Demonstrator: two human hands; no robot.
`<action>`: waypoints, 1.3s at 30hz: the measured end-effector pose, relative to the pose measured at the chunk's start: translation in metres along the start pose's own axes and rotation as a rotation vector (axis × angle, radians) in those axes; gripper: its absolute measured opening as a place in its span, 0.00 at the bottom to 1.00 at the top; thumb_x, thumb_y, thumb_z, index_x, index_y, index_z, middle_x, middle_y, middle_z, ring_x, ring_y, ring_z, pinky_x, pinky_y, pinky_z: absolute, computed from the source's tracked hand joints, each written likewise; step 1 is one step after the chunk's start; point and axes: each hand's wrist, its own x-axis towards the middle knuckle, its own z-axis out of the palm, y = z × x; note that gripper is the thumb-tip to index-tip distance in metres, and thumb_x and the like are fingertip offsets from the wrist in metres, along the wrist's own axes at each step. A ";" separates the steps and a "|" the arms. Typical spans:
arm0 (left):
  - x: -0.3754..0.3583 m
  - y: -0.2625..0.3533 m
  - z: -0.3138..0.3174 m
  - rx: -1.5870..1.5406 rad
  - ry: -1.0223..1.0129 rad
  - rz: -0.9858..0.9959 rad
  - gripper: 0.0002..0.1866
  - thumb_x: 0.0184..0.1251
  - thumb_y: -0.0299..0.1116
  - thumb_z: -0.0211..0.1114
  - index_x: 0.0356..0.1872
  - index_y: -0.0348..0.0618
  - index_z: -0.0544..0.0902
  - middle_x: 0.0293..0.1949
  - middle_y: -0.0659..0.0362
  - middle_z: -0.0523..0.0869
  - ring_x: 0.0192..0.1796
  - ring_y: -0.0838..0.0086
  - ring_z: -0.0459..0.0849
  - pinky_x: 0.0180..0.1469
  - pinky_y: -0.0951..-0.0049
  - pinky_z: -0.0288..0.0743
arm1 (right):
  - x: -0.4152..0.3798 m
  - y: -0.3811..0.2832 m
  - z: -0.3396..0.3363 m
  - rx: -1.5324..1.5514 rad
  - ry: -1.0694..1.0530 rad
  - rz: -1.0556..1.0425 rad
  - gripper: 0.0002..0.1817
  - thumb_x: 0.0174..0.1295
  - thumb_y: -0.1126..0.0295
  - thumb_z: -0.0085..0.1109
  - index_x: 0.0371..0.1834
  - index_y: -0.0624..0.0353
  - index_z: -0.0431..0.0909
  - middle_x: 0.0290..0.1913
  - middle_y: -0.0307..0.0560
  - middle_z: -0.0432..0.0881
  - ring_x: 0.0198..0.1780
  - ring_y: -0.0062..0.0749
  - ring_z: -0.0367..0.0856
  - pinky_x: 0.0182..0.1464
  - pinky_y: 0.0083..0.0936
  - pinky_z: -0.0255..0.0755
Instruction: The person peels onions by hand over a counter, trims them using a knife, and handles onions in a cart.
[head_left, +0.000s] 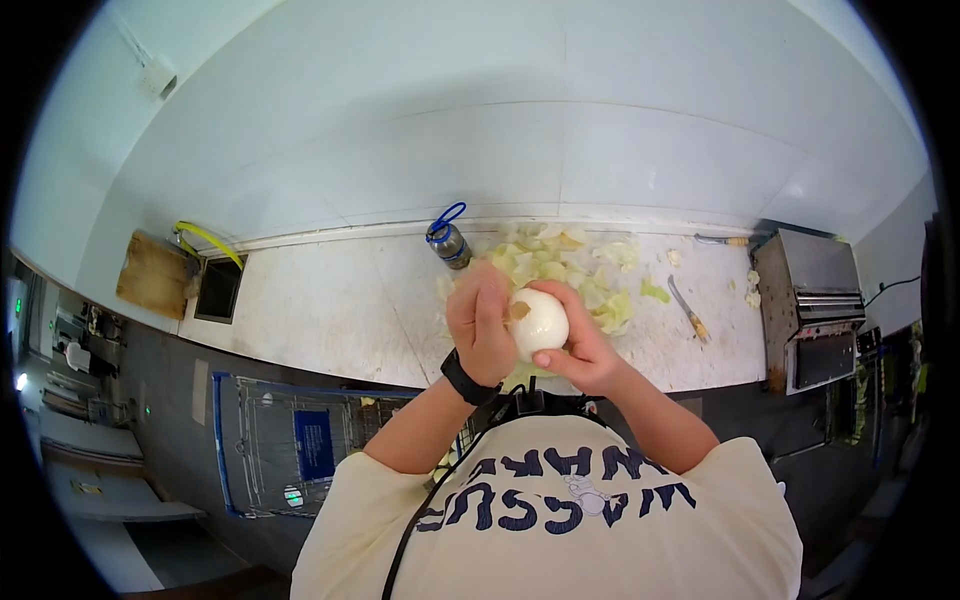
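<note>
1. Your table [330, 290] runs from left to right, and you are at its near side.
2. A cart [222, 440] with blue frame stands on the near left, lower than the table.
3. At the right end sits a metal appliance [812, 270], well apart from you.
4. Pale scraps [545, 255] are spread over the middle of the table. They may be slippery, so a round thing put down on them could roll.
5. Your right hand [585, 350] is partly closed round the right side of the white onion [541, 325], with its thumb on the near side. If this hold becomes loose, the smooth surface could slip out.
6. Your left hand [478, 320] is curled almost into a fist at the onion's left; I cannot tell if it pinches anything.
7. A curved knife [688, 310] lies to the right; a wide sweep of your right hand might meet its blade.
8. A bottle [448, 246] stands beyond your left hand; a careless push could tip it.
9. The onion is between your hands, above the table's near part; dropped, it could roll off the near edge.
10. A small brown patch [519, 310] shows on its left side; a hard pull there might twist the onion free.
</note>
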 end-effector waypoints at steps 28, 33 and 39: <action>0.008 -0.030 0.001 -0.059 -0.275 0.171 0.10 0.66 0.34 0.61 0.30 0.40 0.74 0.37 0.57 0.76 0.34 0.70 0.74 0.40 0.72 0.69 | -0.025 -0.001 0.035 0.316 0.581 0.422 0.26 0.73 0.52 0.52 0.67 0.48 0.58 0.38 0.40 0.76 0.27 0.22 0.73 0.25 0.19 0.67; 0.013 -0.017 0.018 0.190 -0.663 0.822 0.07 0.55 0.28 0.68 0.34 0.41 0.80 0.44 0.52 0.81 0.38 0.61 0.81 0.38 0.61 0.77 | -0.040 -0.011 0.001 0.456 0.434 0.633 0.24 0.75 0.39 0.36 0.56 0.47 0.63 0.29 0.37 0.73 0.20 0.21 0.69 0.21 0.20 0.61; -0.004 -0.010 0.055 0.083 -0.354 0.270 0.10 0.70 0.33 0.58 0.31 0.37 0.80 0.37 0.53 0.82 0.37 0.64 0.81 0.40 0.66 0.76 | -0.046 -0.032 -0.024 0.164 0.359 0.218 0.25 0.77 0.51 0.44 0.70 0.50 0.57 0.41 0.42 0.76 0.33 0.24 0.78 0.37 0.22 0.74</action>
